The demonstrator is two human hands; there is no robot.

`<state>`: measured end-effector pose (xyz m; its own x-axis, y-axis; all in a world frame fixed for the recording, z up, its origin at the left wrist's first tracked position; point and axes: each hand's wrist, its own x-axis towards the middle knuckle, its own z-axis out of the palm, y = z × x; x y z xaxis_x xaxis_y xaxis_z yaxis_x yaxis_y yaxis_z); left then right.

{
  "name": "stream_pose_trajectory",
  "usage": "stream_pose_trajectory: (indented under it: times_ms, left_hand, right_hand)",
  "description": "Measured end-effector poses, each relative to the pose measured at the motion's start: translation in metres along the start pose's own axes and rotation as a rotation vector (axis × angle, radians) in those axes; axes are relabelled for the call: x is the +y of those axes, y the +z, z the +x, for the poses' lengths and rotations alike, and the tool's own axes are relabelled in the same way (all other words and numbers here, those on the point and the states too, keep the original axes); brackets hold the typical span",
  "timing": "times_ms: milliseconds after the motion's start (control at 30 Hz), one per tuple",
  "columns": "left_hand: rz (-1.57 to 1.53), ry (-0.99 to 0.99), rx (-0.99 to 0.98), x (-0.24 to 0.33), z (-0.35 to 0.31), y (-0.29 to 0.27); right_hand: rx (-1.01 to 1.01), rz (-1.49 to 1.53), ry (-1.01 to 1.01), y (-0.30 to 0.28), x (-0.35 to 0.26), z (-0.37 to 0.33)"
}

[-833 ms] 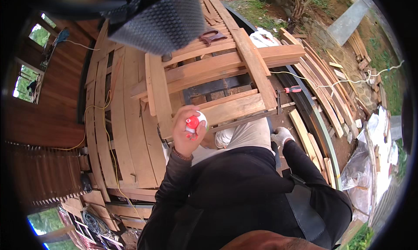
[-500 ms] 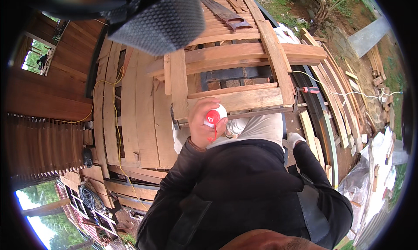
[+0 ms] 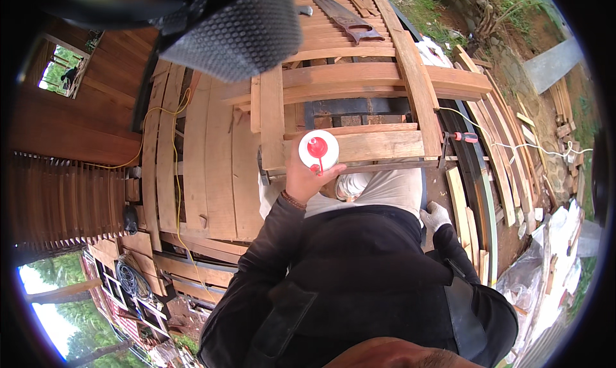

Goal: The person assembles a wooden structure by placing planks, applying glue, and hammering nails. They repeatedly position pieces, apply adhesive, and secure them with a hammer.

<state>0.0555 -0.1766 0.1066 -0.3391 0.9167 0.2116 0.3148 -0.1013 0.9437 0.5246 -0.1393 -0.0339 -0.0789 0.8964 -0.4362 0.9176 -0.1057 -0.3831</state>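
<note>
A white bottle with a red cap (image 3: 317, 147) is in my bare left hand (image 3: 310, 179), its top facing up at me. The fingers wrap round its side, and a thin red strap hangs from the cap. Just beyond it lies a wooden plank frame (image 3: 378, 146), its near rail in front of my lap. My right hand (image 3: 437, 216), in a white glove, hangs beside my right thigh. It looks empty, with its fingers loosely apart. A white cloth-like thing (image 3: 350, 186) shows between my legs, partly hidden by the left hand.
A handsaw (image 3: 353, 28) lies on slats at the far side, near a partly hidden metal tool head (image 3: 305, 10). A red-handled clamp (image 3: 463, 137) grips the frame's right end. A yellow cord (image 3: 174, 175) crosses the boards at left. Lumber and plastic sheeting (image 3: 545, 259) lie at right.
My left hand has raised the bottle slightly and shifted its hold, so more of the white body shows. My right hand has moved slightly nearer, showing more of its glove.
</note>
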Motion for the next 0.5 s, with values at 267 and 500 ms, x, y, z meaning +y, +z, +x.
stream_pose_trajectory:
  times_ms: [267,500]
  left_hand:
    - [0.087,-0.017,-0.087,0.004,-0.001,-0.009]
    - [-0.250,0.046,0.325,0.003,0.056,-0.066]
  right_hand:
    - [0.345,0.265,-0.197,-0.061,-0.053,0.028]
    - [0.483,0.411,-0.687,-0.096,-0.196,0.040]
